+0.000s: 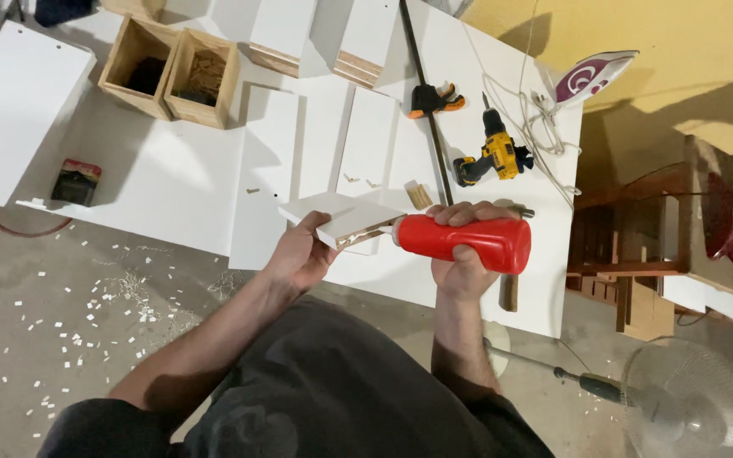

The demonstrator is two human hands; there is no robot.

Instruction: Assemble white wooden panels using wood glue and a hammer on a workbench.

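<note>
1. red plastic squeeze bottle (468, 241) lies sideways in the right hand (466, 254), above the near edge of the large white worktable (171, 182), its nozzle end pointing left at the bare wooden edge of a small white laminated board (341, 216).
2. right hand is clenched around the bottle's middle, fingers over the top and thumb below.
3. left hand (301, 254) grasps the small white board from underneath, palm up, and holds it roughly level, with the exposed edge turned toward the nozzle.
4. nozzle and board edge look to be touching, or all but; the contact itself is too small to tell.
5. flat on the table behind the hands lie two long white panels (366, 140) side by side, with a few small wooden dowels (419, 197) close by.
6. further back on the right, well apart from the hands, rest a yellow and black cordless drill (492, 157), an orange and black clamp (434, 99) on a dark bar, and a white and purple clothes iron (591, 76) with its pale cord coiled beside it.
7. at the far left of the table stand two open wooden boxes (171, 72), and a small dark box (76, 182) sits near the table's left edge.
8. pale chips are strewn over the concrete floor (53, 297) to the left, and a fan with a wire grille (693, 399) stands at lower right.
</note>
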